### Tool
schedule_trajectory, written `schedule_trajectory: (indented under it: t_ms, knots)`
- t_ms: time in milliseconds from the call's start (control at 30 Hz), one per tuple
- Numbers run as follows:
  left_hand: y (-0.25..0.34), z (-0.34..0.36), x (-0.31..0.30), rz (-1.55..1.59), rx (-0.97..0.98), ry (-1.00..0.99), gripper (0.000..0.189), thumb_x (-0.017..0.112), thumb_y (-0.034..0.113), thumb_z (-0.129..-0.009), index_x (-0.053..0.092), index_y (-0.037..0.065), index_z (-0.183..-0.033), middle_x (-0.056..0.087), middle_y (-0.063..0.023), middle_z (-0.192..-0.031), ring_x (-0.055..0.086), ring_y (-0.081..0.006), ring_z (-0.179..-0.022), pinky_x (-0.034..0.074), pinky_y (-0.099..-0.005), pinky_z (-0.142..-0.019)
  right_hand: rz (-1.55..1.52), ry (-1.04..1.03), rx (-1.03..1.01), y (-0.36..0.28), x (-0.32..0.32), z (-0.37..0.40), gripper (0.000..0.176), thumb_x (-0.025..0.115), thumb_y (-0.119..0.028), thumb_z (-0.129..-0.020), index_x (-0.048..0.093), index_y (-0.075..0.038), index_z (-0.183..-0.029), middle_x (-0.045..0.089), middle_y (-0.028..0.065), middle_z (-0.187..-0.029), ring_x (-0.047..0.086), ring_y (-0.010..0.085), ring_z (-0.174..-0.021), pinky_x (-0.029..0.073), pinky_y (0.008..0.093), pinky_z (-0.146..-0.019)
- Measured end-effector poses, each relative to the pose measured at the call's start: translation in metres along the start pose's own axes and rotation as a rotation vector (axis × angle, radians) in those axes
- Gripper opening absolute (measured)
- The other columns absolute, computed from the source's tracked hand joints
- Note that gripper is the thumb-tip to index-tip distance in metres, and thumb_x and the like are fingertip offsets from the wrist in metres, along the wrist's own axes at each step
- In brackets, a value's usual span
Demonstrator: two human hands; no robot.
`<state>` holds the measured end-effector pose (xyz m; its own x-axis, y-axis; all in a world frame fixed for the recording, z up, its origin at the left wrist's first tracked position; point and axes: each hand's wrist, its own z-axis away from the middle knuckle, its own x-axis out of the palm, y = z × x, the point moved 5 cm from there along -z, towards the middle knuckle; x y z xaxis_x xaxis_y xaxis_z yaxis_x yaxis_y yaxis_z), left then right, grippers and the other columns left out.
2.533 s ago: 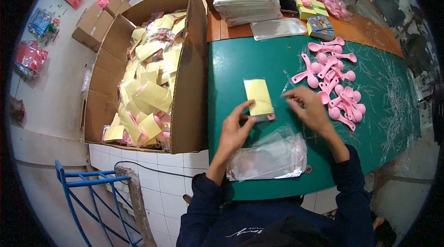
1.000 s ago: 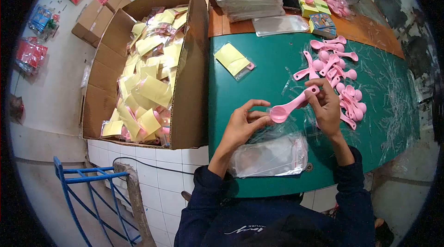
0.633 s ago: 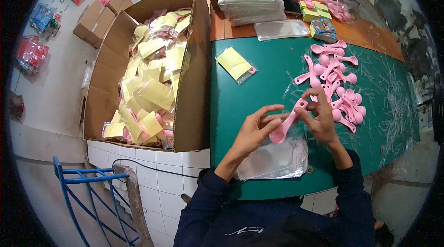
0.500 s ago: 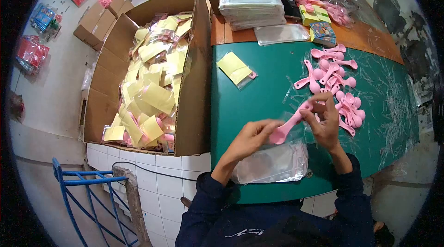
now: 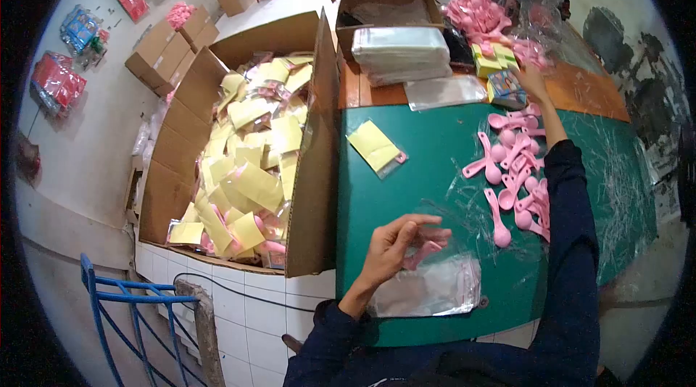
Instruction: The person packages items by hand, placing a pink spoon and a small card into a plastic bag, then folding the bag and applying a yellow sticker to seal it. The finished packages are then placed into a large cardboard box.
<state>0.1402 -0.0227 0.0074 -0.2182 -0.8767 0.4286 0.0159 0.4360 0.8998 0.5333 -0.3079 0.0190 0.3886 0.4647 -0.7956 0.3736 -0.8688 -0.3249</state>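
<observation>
My left hand (image 5: 391, 248) is closed around a pink measuring spoon (image 5: 423, 255), mostly hidden by the fingers, above a pile of clear plastic bags (image 5: 428, 289). At the far side of the table, my right hand (image 5: 531, 84) reaches to a stack of small printed cards (image 5: 506, 89). Its fingers are stretched out at the stack's edge, with no held item visible. Several loose pink spoons (image 5: 516, 147) lie under and beside my right forearm. One single spoon (image 5: 497, 221) rests nearer to me. A packed bag with a yellow card (image 5: 375, 146) lies on the left of the table.
A large cardboard box (image 5: 313, 169) full of packed yellow-card bags stands left of the green table (image 5: 406, 202). Behind are stacked clear bags (image 5: 400, 50), yellow boxes (image 5: 493, 59) and bagged pink spoons (image 5: 478, 13). A blue metal rail (image 5: 138, 293) is at lower left.
My right hand has let go of the pink measuring spoon and moved away to the card stack. The spoon is now in my left hand alone. The camera view has tilted up slightly.
</observation>
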Motion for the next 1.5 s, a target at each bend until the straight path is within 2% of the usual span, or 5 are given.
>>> schedule_trajectory:
  t_ms: [67, 300, 633, 1067, 1500]
  knots:
    - [0.002, 0.0, 0.001, -0.005, -0.004, -0.004, 0.039, 0.035, 0.026, -0.098, 0.051, -0.005, -0.115, 0.063, -0.0187, -0.101, 0.063, -0.0196, -0.088, 0.052, -0.0262, -0.074, 0.068, -0.398, 0.237, 0.03, 0.02, 0.003, 0.048, 0.063, -0.046, -0.074, 0.065, -0.002, -0.094, 0.064, 0.0164, -0.089, 0.062, 0.0249, -0.077, 0.047, 0.0342, -0.066]
    - [-0.002, -0.001, 0.0, -0.004, -0.054, 0.013, 0.037, 0.035, 0.024, -0.098, 0.052, -0.003, -0.115, 0.063, -0.0171, -0.101, 0.063, -0.0179, -0.088, 0.051, -0.024, -0.072, -0.143, 0.122, 0.279, 0.09, 0.043, 0.012, 0.018, 0.071, -0.017, -0.069, 0.059, -0.004, -0.069, 0.059, 0.0049, -0.065, 0.055, 0.0143, -0.058, 0.045, 0.0322, -0.057]
    - [0.004, -0.001, -0.005, -0.1, -0.199, 0.053, 0.034, 0.037, 0.023, -0.098, 0.054, -0.002, -0.113, 0.064, -0.0144, -0.099, 0.063, -0.0159, -0.085, 0.05, -0.0248, -0.073, -1.102, -0.444, 0.054, -0.214, -0.115, 0.189, 0.03, 0.061, -0.002, -0.08, 0.049, -0.004, -0.108, 0.056, 0.0017, -0.09, 0.055, 0.008, -0.083, 0.046, 0.0212, -0.067]
    - [0.007, 0.001, 0.002, -0.294, -0.13, 0.044, 0.03, 0.046, 0.022, -0.094, 0.06, -0.004, -0.103, 0.066, -0.0082, -0.077, 0.058, -0.0065, -0.069, 0.046, -0.0225, -0.061, -0.658, -0.603, -0.209, -0.251, -0.155, 0.214, 0.015, 0.062, 0.001, -0.075, 0.057, -0.001, -0.09, 0.057, 0.0078, -0.078, 0.059, 0.0151, -0.069, 0.046, 0.0262, -0.06]
    - [0.015, 0.007, 0.01, -0.643, -0.171, -0.107, 0.062, 0.061, 0.023, -0.085, 0.031, 0.014, -0.138, 0.067, -0.0098, -0.09, 0.061, -0.012, -0.076, 0.049, -0.0282, -0.068, -0.672, -0.831, -0.394, -0.268, -0.124, 0.243, 0.015, 0.066, -0.005, -0.069, 0.057, -0.002, -0.081, 0.057, 0.009, -0.068, 0.059, 0.0233, -0.064, 0.046, 0.0326, -0.059]
